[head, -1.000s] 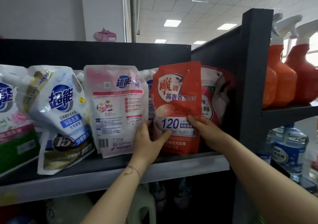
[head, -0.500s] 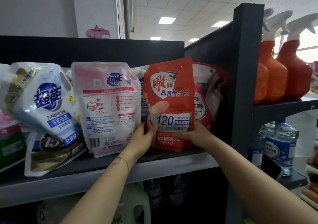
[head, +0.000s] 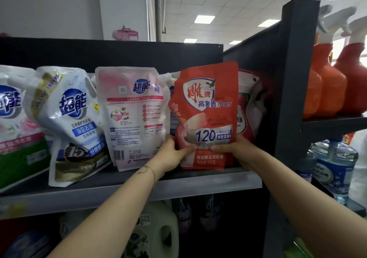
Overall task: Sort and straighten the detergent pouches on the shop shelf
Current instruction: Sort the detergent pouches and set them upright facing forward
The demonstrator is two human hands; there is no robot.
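An orange-red detergent pouch (head: pixel 206 107) stands upright at the right end of the grey shelf (head: pixel 139 188). My left hand (head: pixel 170 155) grips its lower left edge, thumb across the front. My right hand (head: pixel 235 148) grips its lower right edge the same way. Behind it on the right leans a red and white pouch (head: pixel 252 103). To its left stand a pink and white pouch (head: pixel 135 116), a tilted white and gold pouch (head: pixel 73 124) and a white, pink and green pouch (head: pixel 14 126). A further pouch (head: pixel 171 91) is mostly hidden behind the orange one.
A dark upright post (head: pixel 294 83) closes the shelf on the right. Beyond it stand orange spray bottles (head: pixel 333 87) and, lower, large blue water bottles (head: pixel 333 168). A white jug (head: pixel 158 236) and other containers sit on the shelf below.
My right hand has slid from the pouch's right side down to its lower front edge. Both hands now hold the orange pouch more upright, closer to the pink one.
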